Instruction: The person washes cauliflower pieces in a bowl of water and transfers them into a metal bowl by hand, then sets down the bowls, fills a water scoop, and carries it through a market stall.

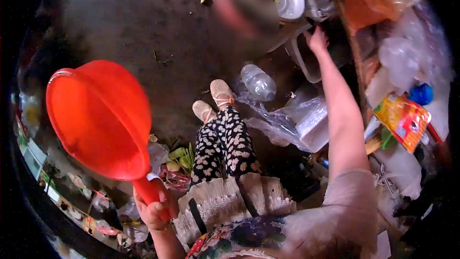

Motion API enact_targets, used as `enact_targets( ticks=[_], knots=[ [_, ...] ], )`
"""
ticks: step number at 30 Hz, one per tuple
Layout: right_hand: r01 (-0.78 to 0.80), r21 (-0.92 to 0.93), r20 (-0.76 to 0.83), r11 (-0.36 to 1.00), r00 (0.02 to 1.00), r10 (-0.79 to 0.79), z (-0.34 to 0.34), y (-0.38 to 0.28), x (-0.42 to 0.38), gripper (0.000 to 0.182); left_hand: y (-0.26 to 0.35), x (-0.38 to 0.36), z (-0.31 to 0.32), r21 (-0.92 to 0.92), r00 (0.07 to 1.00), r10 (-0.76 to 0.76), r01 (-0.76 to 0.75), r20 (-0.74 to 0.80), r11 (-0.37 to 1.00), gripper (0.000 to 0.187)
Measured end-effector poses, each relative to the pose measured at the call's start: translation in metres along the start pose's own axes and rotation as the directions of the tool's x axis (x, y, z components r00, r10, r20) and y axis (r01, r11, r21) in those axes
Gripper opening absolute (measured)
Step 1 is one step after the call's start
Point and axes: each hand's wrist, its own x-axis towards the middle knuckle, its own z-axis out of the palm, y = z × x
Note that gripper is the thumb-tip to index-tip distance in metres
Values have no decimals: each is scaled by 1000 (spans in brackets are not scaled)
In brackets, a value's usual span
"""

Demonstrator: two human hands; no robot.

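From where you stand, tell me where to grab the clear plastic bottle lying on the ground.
Grip the plastic bottle around its middle, coming from above. It lies on its side on the ground, body fully exposed; its far end rests against crumpled plastic sheeting, so the ends probably offer less room.

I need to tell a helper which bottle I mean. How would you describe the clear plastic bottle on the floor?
Find the person's feet in beige shoes on the dark floor. The clear plastic bottle lies on its side just right of them, above crumpled plastic bags.

Dark floor (124, 24), plastic bottle (258, 82), perhaps wrappers (287, 124)
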Motion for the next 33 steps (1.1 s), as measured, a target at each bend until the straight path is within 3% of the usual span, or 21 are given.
enact_targets(
  ticks=[4,8,9,11,12,14,15,19,21,27,30,33],
  knots=[
    [-40,4,-3,999,999,40,8,-1,1,59,-14,16,-7,6,996,-79,79,-38,997,62],
    [254,-274,-117,928,949,-294,24,13,-10,47,-12,23,2,60,997,-75,77,-29,995,63],
    [230,-287,-16,930,969,-245,-9,-17,-41,47,-11,24,5,74,997,-77,79,-27,994,63],
    [353,-312,-36,882,923,-382,6,-5,-42,48,-6,23,9,70,993,-120,119,7,990,65],
    [342,-309,-39,887,928,-371,16,4,-48,48,-3,21,11,77,992,-125,123,15,989,65],
    [366,190,27,911,926,-378,30,24,-68,70,2,17,16,68,993,-120,119,7,991,66],
    [400,156,11,903,914,-406,35,32,-77,67,5,15,21,75,992,-126,125,20,989,66],
    [242,326,20,914,965,-262,-9,5,-151,53,17,3,34,77,993,-116,116,1,990,65],
    [132,278,14,951,990,-142,-28,0,-183,36,22,-5,38,83,992,-124,122,27,989,65],
    [161,423,-110,891,986,-126,-23,9,-227,37,27,-23,56,208,995,-91,81,38,975,66],
    [13,570,4,822,1000,-19,-15,17,-245,37,26,-34,57,227,991,-111,93,72,969,67],
    [8,668,-30,744,999,16,-15,22,-269,37,21,-42,56,251,986,-107,71,131,965,68]
  ],
)
